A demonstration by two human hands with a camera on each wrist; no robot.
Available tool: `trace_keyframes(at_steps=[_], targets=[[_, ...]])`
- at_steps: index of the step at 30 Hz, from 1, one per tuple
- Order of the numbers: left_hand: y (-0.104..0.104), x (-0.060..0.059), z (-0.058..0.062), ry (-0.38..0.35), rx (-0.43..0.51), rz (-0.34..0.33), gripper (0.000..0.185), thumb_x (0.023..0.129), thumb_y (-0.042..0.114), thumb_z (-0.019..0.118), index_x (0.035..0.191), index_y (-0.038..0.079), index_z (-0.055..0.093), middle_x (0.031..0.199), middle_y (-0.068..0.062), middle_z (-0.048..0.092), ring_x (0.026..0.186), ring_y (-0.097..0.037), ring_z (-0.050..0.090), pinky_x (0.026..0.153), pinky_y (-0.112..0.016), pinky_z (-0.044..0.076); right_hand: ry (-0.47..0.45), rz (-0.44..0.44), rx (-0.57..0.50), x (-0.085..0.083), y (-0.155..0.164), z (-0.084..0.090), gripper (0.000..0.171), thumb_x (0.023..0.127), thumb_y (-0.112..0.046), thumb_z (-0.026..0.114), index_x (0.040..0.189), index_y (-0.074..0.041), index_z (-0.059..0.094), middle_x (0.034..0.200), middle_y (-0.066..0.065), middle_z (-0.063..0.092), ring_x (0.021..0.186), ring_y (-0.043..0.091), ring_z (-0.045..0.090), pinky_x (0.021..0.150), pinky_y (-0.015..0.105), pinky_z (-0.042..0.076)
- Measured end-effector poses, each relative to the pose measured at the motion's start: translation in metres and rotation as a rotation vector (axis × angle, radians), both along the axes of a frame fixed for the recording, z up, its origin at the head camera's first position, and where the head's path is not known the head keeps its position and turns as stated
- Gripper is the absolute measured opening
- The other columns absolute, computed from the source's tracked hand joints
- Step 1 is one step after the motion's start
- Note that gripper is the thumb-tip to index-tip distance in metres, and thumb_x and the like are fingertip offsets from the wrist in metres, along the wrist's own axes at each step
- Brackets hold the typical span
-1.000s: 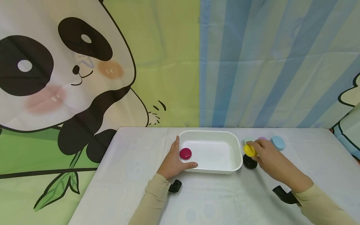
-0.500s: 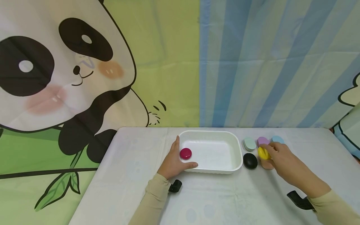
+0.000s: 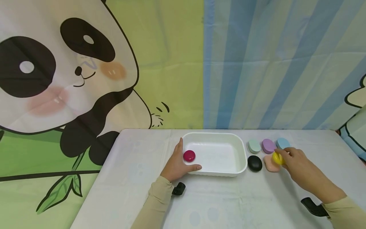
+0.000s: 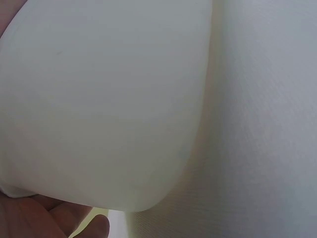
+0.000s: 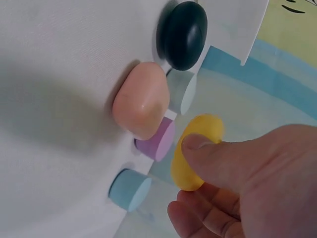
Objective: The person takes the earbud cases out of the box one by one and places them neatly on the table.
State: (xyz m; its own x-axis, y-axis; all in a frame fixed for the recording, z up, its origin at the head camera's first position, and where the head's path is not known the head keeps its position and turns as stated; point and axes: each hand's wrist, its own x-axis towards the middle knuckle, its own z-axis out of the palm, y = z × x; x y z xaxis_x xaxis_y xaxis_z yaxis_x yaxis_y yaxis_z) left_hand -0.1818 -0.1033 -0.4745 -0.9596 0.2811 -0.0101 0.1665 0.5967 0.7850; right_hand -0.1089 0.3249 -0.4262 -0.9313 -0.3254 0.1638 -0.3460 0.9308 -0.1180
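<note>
My right hand [image 3: 298, 167] pinches a smooth yellow rounded piece [image 5: 213, 126] between thumb and fingers. It is held raised, and in the head view it overlaps a pink rounded-square piece [image 3: 270, 163]. A black oval piece [image 3: 254, 163] lies left of the pink one. Behind them stand a pale green disc [image 3: 254, 146], a purple disc [image 3: 268, 146] and a blue disc [image 3: 282, 143]. With its thumb at the near rim and fingers along the left side, my left hand [image 3: 177, 163] holds the corner of a white tray [image 3: 217, 174]. A dark red round piece [image 3: 189, 156] sits inside at the left.
A white cloth [image 3: 217, 203] covers the table. Beyond its far edge rises a printed curtain [image 3: 171, 63] with a panda and blue stripes. Black wrist mounts [image 3: 314, 207] stick out by both sleeves.
My right hand has carried the yellow piece rightward, from near the black oval to over the pink piece, uncovering the pale green and purple discs. The left hand and tray have stayed put.
</note>
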Motion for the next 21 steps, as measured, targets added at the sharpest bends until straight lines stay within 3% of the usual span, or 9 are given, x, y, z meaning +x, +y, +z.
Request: trace_keyframes(at_steps=[9,16,21], targets=[[0.0,0.0,0.001,-0.002,0.0,0.002,0.138,0.066,0.061,0.087,0.163,0.014,0.001,0.167,-0.005,0.016,0.147,-0.028,0.031,0.115,-0.048,0.034,-0.069,-0.065,0.044,-0.004,0.011,-0.011,0.051,0.084,0.004,0.076,0.13,0.01,0.054,0.109,0.036,0.052,0.096,0.051,0.053,0.078,0.06,0.053],[0.001,-0.001,0.0,-0.001,0.006,-0.004,0.138,0.067,0.06,0.088,0.163,0.014,0.0,0.167,-0.005,0.015,0.147,-0.027,0.03,0.115,-0.046,0.033,-0.068,-0.082,0.029,-0.005,0.024,-0.021,0.047,0.084,0.006,0.073,0.127,0.01,0.056,0.107,0.036,0.053,0.095,0.051,0.054,0.077,0.061,0.052],[0.001,0.0,0.0,0.0,0.01,-0.002,0.138,0.066,0.06,0.088,0.163,0.014,0.0,0.167,-0.004,0.015,0.148,-0.027,0.03,0.116,-0.046,0.032,-0.145,-0.11,0.05,-0.008,0.028,-0.027,0.045,0.086,0.006,0.072,0.128,0.011,0.055,0.11,0.04,0.051,0.096,0.052,0.053,0.079,0.063,0.052]])
